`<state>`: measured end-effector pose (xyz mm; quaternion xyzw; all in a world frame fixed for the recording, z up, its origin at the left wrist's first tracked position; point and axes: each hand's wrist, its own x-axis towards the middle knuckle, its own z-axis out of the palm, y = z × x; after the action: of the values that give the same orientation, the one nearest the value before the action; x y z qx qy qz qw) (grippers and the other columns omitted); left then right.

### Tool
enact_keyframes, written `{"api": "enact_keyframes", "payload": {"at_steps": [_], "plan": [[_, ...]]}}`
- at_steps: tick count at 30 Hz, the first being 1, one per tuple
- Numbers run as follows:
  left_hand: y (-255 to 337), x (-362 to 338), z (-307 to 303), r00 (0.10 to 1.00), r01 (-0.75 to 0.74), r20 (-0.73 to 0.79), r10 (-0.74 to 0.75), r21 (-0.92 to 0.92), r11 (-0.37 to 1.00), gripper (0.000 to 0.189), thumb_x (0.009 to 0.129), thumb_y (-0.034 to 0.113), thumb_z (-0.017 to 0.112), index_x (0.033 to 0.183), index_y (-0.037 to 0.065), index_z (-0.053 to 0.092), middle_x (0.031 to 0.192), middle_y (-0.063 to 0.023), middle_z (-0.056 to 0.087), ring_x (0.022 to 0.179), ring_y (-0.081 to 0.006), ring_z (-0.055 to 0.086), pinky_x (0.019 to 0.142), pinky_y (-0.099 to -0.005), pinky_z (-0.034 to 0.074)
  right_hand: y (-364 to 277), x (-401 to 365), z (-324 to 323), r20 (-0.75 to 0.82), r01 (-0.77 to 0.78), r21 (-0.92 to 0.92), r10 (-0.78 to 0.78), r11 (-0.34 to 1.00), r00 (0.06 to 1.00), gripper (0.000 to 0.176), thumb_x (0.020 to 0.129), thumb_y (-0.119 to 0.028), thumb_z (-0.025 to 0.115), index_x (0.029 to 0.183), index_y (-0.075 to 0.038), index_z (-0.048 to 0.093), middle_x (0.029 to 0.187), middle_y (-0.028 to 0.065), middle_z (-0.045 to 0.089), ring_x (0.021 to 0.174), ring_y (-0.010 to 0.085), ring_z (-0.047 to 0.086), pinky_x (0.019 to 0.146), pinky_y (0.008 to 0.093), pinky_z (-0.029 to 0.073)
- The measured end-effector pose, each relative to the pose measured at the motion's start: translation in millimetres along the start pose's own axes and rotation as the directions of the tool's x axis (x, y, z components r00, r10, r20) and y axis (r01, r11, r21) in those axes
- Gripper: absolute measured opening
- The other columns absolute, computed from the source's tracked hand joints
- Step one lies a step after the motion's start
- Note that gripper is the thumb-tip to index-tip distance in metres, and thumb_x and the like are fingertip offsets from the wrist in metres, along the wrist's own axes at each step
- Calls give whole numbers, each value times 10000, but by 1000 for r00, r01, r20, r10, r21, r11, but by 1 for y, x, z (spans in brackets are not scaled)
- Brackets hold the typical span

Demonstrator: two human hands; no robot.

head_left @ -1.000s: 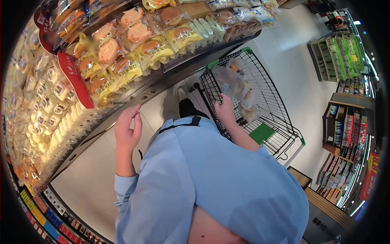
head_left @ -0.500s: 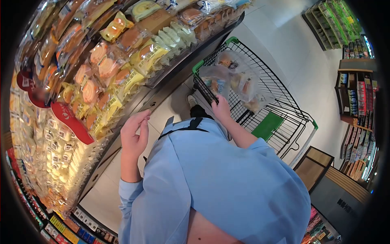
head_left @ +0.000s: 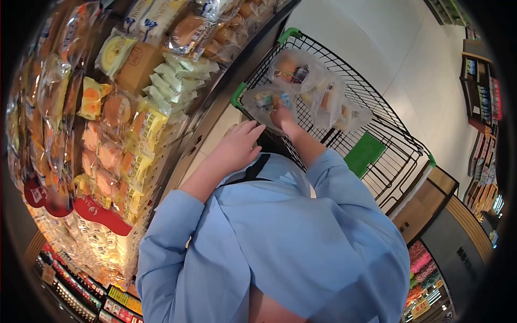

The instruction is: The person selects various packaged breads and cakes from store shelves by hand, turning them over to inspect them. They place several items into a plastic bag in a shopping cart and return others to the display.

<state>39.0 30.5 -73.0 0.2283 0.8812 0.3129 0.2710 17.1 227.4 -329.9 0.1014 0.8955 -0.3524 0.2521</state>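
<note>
Both hands are in my head view. The left hand [head_left: 234, 148] is released: its fingers bend loosely, with the thumb apart, and I see nothing in its grasp. It is nearest to the close end of the shopping cart [head_left: 290, 35]. The right hand [head_left: 282, 114] reaches over the rim and touches a clear bag [head_left: 262, 103] of packaged goods. Whether it is clenched on the plastic I cannot tell, since its fingertips are lost among the film and wrappers.

That clear bag lies inside the cart, just beside the green corner [head_left: 238, 97]. The other bags [head_left: 329, 99] are in there too, heaped against it, while the green panel [head_left: 366, 153] lies farther along the basket. So goods are bagged and in the cart; how much remains to be done, these pictures do not show me.

The bags overlap so much (clear film on clear film, no help from here) that I cannot count them or read what they contain. On the left, the display shelf [head_left: 212, 89] bears wrapped breads and yellow packets [head_left: 148, 126], bent by the lens and cut off at the dark edge. The wearer's blue shirt [head_left: 323, 242] hides much of the floor [head_left: 377, 64] below.
</note>
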Motion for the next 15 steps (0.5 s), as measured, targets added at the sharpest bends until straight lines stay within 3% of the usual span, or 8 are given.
{"api": "enact_keyframes", "payload": {"at_steps": [1, 5, 8, 11, 13, 15], "plan": [[-7, 11, 12, 1000, 28, 1, -28, 118, 993, 561, 860, 167, 654, 1389, 82, 489, 1417, -200, 472, 1337, -388, 416, 1093, -483, 366, 4, 7, 3, 84, -41, -32, 44, 999, 995, 429, 856, -80, 479, 1283, -38, 493, 1087, 299, 639, 1041, 463, 603, 878, 528, 485], [-43, 43, 48, 992, 77, 78, -101, 268, 960, 588, 846, 153, 652, 1408, 121, 481, 1471, -187, 418, 1421, -373, 307, 1139, -543, 281, 27, 43, 27, 188, -135, -63, 145, 989, 971, 468, 843, -48, 497, 1310, -21, 479, 1115, 310, 633, 1080, 451, 601, 898, 511, 486], [-62, 49, 58, 982, 135, 94, -161, 234, 963, 554, 840, 130, 643, 1379, 140, 516, 1470, -173, 426, 1437, -351, 289, 1146, -569, 245, 43, 57, 47, 148, -69, -48, 75, 996, 986, 481, 834, -33, 514, 1313, 1, 476, 1109, 323, 631, 1065, 462, 605, 906, 504, 485], [-71, 53, 62, 986, 100, 108, -128, 234, 967, 505, 825, 80, 620, 1324, 93, 544, 1468, -161, 432, 1440, -339, 287, 1150, -574, 250, 46, 60, 47, 59, 86, 60, -90, 994, 994, 424, 838, -77, 559, 1250, 21, 535, 1097, 321, 634, 1056, 461, 610, 906, 490, 489], [-75, 54, 66, 992, 90, 60, -110, 275, 957, 411, 791, 25, 601, 1200, 67, 588, 1444, -155, 451, 1430, -330, 301, 1140, -587, 258, 44, 57, 44, 71, 116, 58, -120, 992, 990, 411, 838, -84, 564, 1235, 23, 543, 1095, 320, 635, 1055, 459, 611, 904, 488, 490], [-75, 53, 67, 994, 88, 45, -104, 264, 960, 379, 791, 17, 594, 1168, 60, 586, 1433, -156, 457, 1425, -328, 310, 1134, -587, 269, 43, 54, 41, 97, 127, 35, -130, 991, 987, 399, 838, -90, 570, 1220, 24, 551, 1093, 319, 636, 1053, 458, 612, 903, 487, 490]]}}
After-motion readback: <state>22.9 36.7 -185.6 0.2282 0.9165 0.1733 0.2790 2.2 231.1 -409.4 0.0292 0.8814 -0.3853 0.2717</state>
